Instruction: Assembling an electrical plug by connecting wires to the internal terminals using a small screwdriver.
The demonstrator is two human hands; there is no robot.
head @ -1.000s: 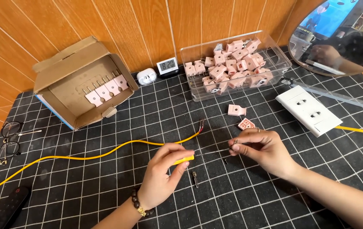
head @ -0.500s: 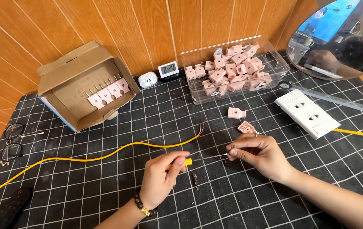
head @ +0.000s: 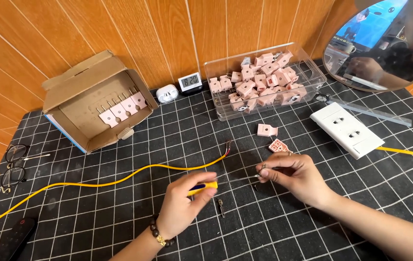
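Your left hand [head: 183, 205] grips a yellow screwdriver [head: 202, 188], its tip toward your right hand [head: 293, 176]. That hand pinches a small metal part [head: 263, 168] over the mat [head: 119, 212], just below a pink plug half [head: 279, 145].

Left hand [head: 181, 205] and right hand [head: 293, 176], fingertips pinched, facing inward.

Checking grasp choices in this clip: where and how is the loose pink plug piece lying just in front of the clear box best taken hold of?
Probably by the two long flat sides of the pink plug piece, coming straight down from above. It lies flat on the mat, apart from the clear box and the opened plug half, so fingers have room on both sides.
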